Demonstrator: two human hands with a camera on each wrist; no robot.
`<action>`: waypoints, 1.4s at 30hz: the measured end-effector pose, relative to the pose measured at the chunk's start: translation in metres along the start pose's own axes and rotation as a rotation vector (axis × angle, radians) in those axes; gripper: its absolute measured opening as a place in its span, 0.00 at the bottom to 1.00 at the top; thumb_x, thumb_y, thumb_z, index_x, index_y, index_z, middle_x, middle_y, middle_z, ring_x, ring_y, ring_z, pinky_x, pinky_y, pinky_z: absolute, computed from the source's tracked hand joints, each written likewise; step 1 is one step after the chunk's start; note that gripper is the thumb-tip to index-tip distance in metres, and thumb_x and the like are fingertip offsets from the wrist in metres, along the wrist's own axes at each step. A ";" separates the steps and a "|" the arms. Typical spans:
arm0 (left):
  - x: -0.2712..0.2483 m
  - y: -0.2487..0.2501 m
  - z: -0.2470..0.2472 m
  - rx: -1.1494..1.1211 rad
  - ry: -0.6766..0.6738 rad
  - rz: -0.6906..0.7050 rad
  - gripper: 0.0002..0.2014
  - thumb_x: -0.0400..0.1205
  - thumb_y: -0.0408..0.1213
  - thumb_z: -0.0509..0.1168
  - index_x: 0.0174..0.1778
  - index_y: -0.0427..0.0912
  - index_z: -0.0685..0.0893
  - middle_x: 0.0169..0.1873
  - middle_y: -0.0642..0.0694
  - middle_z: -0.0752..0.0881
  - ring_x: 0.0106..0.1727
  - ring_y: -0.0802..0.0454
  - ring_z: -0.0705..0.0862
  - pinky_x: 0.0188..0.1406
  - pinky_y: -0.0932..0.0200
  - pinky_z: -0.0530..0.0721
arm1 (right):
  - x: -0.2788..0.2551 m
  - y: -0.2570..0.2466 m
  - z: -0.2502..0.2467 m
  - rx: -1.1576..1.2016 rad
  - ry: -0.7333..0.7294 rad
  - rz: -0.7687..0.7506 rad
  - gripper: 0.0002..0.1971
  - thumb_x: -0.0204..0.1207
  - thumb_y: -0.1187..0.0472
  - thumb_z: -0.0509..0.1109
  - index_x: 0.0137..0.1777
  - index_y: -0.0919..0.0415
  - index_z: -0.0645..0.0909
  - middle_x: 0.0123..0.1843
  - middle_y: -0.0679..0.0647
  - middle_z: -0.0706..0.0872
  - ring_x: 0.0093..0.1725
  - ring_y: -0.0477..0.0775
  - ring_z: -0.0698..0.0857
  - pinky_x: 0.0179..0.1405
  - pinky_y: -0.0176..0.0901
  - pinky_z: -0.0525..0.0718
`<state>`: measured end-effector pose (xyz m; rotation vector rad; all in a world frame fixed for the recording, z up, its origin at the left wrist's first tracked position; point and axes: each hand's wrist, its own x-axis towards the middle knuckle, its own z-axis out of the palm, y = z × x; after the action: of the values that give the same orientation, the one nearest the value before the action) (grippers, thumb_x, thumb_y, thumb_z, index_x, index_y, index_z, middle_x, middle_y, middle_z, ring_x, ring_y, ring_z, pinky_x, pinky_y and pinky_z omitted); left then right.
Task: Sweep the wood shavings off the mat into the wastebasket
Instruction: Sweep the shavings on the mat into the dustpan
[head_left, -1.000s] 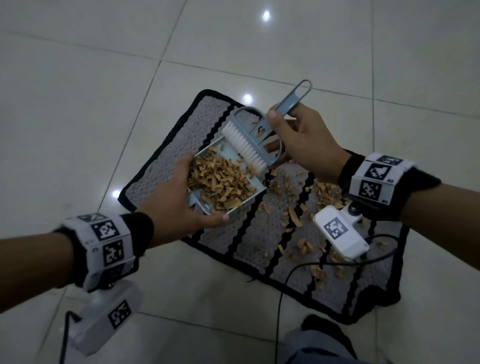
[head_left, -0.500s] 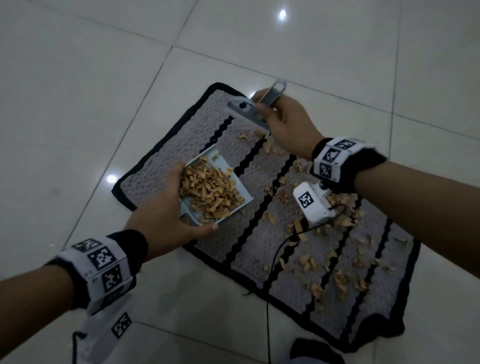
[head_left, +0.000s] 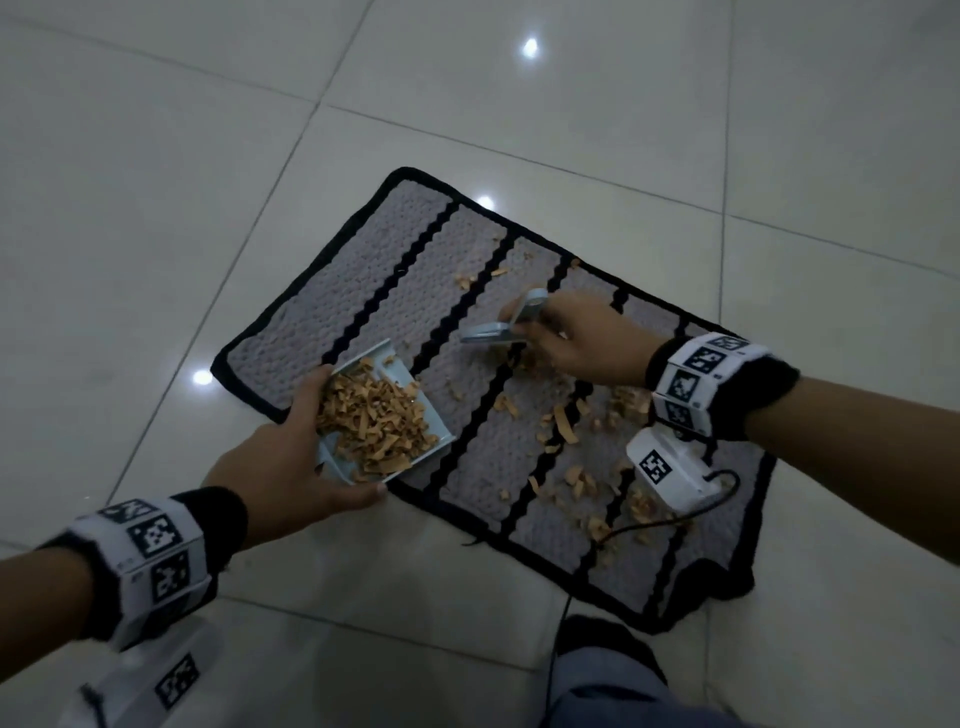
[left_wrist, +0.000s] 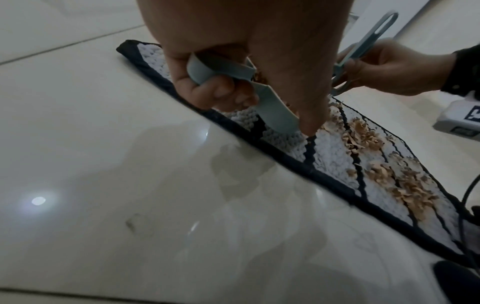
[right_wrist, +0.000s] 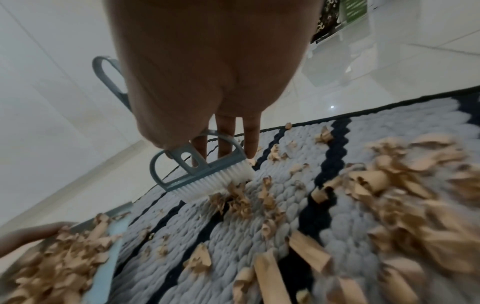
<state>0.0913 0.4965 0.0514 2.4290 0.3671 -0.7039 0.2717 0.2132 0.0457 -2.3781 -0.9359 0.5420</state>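
Glossy tiles under a knobbly striped mat (head_left: 363, 291); my left hand (head_left: 280, 467) grips the plastic dustpan (head_left: 405, 410) heaped with curly shavings (head_left: 376, 421), my right hand (head_left: 582, 340) grasps the bristled brush (right_wrist: 207, 174)

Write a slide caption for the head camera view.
Left hand holds a full dustpan while right hand brushes shavings.

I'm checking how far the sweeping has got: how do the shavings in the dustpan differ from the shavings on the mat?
The shavings in the dustpan lie heaped in one dense pile; the shavings on the mat are scattered loosely across the stripes. The dustpan, with its load, is held by the left hand; the mat's shavings rest on the mat, where the right hand holds the brush at some of them. Both are the same tan curled wood.
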 end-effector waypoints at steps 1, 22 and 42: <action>-0.001 0.000 0.000 0.008 -0.004 0.007 0.64 0.62 0.64 0.78 0.83 0.59 0.39 0.49 0.55 0.79 0.33 0.62 0.77 0.28 0.68 0.73 | -0.009 -0.004 -0.004 0.032 0.014 0.026 0.13 0.87 0.52 0.59 0.65 0.53 0.80 0.48 0.49 0.86 0.40 0.43 0.82 0.39 0.41 0.80; -0.010 0.006 0.045 0.036 -0.081 -0.001 0.64 0.62 0.66 0.78 0.82 0.59 0.38 0.65 0.45 0.84 0.53 0.43 0.87 0.50 0.50 0.87 | -0.075 -0.016 -0.006 0.112 -0.064 0.175 0.07 0.84 0.60 0.66 0.57 0.58 0.85 0.52 0.52 0.89 0.49 0.51 0.86 0.56 0.57 0.85; -0.025 0.009 0.049 0.011 -0.044 -0.065 0.64 0.63 0.65 0.78 0.83 0.57 0.39 0.68 0.43 0.81 0.58 0.40 0.86 0.51 0.52 0.85 | -0.042 -0.035 -0.011 0.139 -0.181 0.087 0.05 0.82 0.60 0.69 0.49 0.58 0.86 0.47 0.52 0.90 0.46 0.53 0.87 0.50 0.56 0.86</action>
<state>0.0548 0.4575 0.0358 2.4167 0.4267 -0.7884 0.2317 0.2018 0.0823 -2.2811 -0.8438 0.8402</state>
